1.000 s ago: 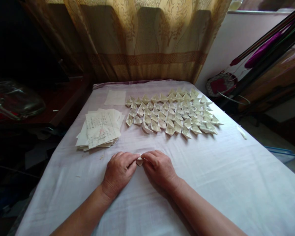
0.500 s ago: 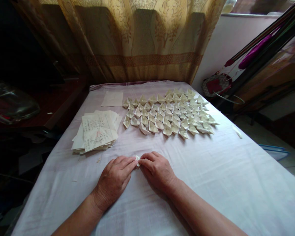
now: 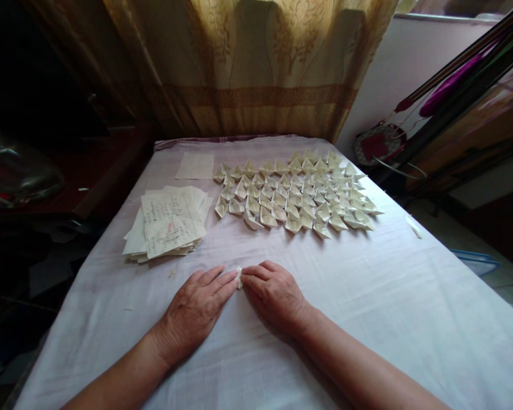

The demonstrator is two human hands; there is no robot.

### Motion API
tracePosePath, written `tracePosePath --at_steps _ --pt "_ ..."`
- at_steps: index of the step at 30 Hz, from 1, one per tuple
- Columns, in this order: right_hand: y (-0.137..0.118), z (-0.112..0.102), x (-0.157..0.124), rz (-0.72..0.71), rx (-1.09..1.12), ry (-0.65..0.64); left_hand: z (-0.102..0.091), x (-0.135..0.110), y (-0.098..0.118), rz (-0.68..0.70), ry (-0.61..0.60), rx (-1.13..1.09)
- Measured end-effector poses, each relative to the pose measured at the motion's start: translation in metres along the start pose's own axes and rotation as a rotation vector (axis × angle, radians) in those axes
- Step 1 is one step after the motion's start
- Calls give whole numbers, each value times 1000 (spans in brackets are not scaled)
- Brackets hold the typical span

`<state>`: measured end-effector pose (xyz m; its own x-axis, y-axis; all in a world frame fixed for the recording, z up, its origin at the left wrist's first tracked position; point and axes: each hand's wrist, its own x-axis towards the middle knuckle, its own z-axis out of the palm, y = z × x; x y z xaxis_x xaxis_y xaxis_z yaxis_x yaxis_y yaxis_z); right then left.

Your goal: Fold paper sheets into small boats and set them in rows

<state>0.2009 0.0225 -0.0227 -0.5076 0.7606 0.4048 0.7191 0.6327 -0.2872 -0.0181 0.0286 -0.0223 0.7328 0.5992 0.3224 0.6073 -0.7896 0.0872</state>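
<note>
The left hand (image 3: 194, 310) and the right hand (image 3: 276, 296) lie palm down on the white cloth (image 3: 389, 319), with the fingers stretched almost flat and not curled. Their fingertips meet on one small folded paper piece (image 3: 239, 277) and hold it between them from both sides. The thumbs are hidden under the hands, so I cannot tell if each hand also pinches it alone. The piece sits exactly at the meeting point, equally near to both hands, at the near middle of the table. It looks narrow, and its long axis seems to run away from the person, across the line that joins the two hands, though it is too small to be sure. Beyond the left hand, to the far left, lies one stack of paper sheets (image 3: 166, 225) with handwriting on the top sheet; the number of sheets cannot be counted. Behind the stack lies one single blank sheet (image 3: 195, 166). Beyond the right hand, well apart from the piece, the folded paper boats (image 3: 294, 193) stand in close rows. There are several dozen, too crowded for an exact count. The right hand is nearer to them, the left hand nearer to the stack. One small paper scrap (image 3: 413, 226) lies at the right edge, and a patterned curtain (image 3: 256, 68) hangs behind the table.
</note>
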Motion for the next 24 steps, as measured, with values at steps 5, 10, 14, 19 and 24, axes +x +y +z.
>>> tracePosePath --at_steps 5,10,14,19,24 --pt "1 -2 3 55 41 -32 4 1 0 -1 0 3" --pt "-2 1 4 135 -26 -57 5 0 0 -33 18 -27" --pt "-1 0 4 140 -63 -112 1 -2 -2 -16 25 -88" --pt "3 -2 3 126 -66 -161 -1 -2 -2 11 -11 -67" --pt "4 -1 2 132 -33 -100 -2 -1 1 18 -60 -4"
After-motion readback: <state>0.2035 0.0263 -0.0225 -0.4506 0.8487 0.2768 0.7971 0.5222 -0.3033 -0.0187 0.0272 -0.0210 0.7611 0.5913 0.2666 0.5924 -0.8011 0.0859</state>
